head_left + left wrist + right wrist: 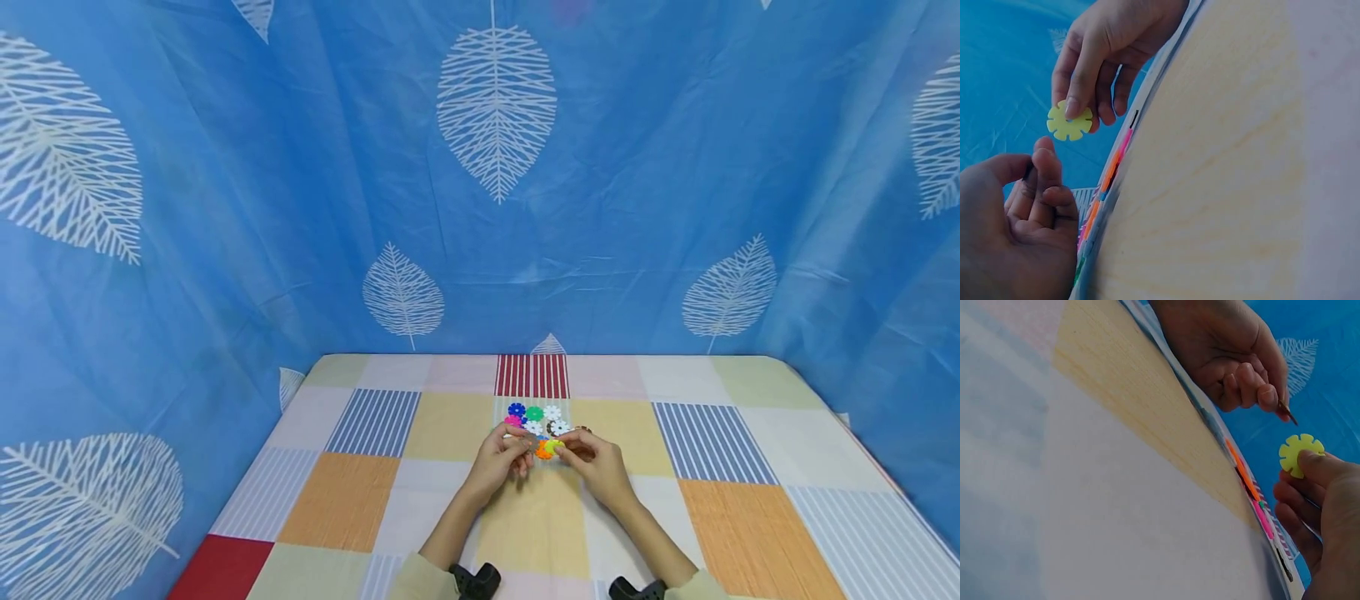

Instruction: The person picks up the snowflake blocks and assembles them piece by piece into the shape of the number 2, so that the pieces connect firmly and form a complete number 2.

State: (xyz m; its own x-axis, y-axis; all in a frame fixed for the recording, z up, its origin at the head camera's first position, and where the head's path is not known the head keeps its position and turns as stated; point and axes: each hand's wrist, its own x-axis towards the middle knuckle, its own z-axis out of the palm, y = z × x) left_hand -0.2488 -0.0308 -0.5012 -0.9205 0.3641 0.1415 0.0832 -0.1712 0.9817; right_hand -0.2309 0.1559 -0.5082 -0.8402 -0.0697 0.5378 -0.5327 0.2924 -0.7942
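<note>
My right hand (602, 469) pinches a yellow notched plastic disc (1300, 456), a snowflake-shaped building piece, between thumb and fingers. My left hand (495, 460) pinches a thin brown disc (1288, 414), seen nearly edge-on in the right wrist view. The left wrist view shows the yellow disc (1069, 122) close above the left fingertips, and a small gap separates the two pieces. Beyond the hands lie several more notched discs, among them a blue one (517, 410), a green one (534, 413) and a white one (552, 412). An orange disc (543, 452) shows below the yellow one.
The table wears a patchwork cloth (532, 521) of checks and stripes. A blue curtain (600, 208) with white leaf prints hangs behind it and at both sides. Black straps with cameras (476, 581) sit on the wrists.
</note>
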